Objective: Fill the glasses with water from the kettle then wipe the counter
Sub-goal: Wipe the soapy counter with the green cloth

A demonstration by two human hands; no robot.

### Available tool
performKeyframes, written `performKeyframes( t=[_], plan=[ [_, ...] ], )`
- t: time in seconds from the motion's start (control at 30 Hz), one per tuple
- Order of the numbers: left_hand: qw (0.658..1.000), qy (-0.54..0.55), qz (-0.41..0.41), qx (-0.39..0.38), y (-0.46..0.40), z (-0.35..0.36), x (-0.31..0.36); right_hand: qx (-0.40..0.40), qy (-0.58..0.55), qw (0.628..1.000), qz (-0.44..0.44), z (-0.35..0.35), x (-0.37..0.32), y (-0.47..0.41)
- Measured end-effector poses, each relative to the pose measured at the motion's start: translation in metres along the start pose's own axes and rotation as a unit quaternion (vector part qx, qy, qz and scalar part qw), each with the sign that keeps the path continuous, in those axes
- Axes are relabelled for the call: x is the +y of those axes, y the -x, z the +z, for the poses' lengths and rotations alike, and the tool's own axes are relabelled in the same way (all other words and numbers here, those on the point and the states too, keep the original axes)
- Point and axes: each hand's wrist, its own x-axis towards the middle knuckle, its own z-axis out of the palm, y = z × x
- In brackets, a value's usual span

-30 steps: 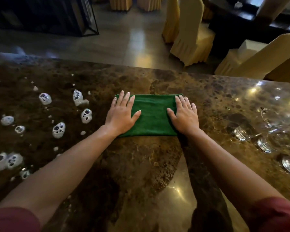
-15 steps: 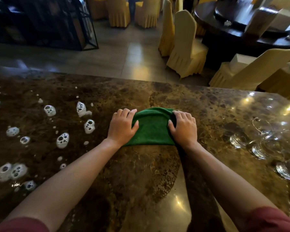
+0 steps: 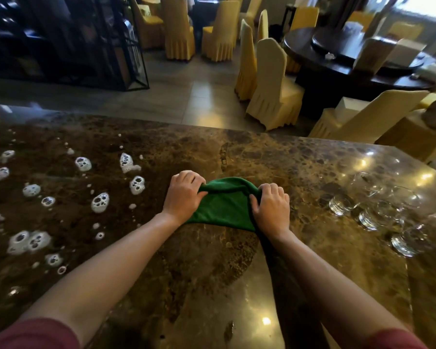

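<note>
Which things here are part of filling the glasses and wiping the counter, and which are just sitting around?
Part of the job:
- green cloth, gripped at its far edge by the left hand and right hand
- marble counter
- foam blobs on its left side
- glasses on its right side

Just around:
- yellow-covered chairs
- dark round table
- black metal rack

No kettle is in view.

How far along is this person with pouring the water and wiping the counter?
Done: cannot tell. The glasses stand grouped at the right, but their fill is unclear and no kettle shows. In hand: the left hand and right hand both grip the green cloth, bunched on the marble counter. Left: the foam blobs on the counter's left side remain unwiped.
</note>
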Motion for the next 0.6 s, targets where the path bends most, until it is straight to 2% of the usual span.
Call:
performKeyframes(
  t=[0.07, 0.13, 0.23, 0.37, 0.43, 0.5, 0.53, 0.6],
  plan=[
    [0.999, 0.044, -0.021, 0.012, 0.013, -0.006, 0.007, -0.008, -0.054, 0.998, 0.014, -0.006, 0.003, 0.010],
    [0.993, 0.090, -0.063, 0.037, 0.026, -0.017, 0.018, -0.033, -0.186, 0.980, 0.061, -0.021, 0.003, 0.018],
    [0.977, 0.164, -0.121, 0.062, 0.036, -0.046, 0.041, -0.110, -0.399, 0.896, 0.158, -0.054, -0.003, 0.021],
    [0.936, 0.292, -0.189, 0.049, 0.044, -0.102, 0.078, -0.138, -0.524, 0.829, 0.139, -0.105, -0.014, 0.027],
    [0.903, 0.364, -0.224, 0.040, 0.054, -0.127, 0.093, -0.140, -0.567, 0.804, 0.113, -0.138, -0.024, 0.031],
    [0.838, 0.474, -0.270, -0.016, 0.071, -0.148, 0.107, -0.145, -0.593, 0.788, 0.076, -0.170, -0.036, 0.035],
    [0.808, 0.519, -0.275, -0.050, 0.082, -0.158, 0.114, -0.155, -0.597, 0.786, 0.050, -0.185, -0.042, 0.037],
    [0.786, 0.549, -0.266, -0.106, 0.106, -0.171, 0.123, -0.187, -0.573, 0.798, -0.018, -0.211, -0.055, 0.042]
  ],
)
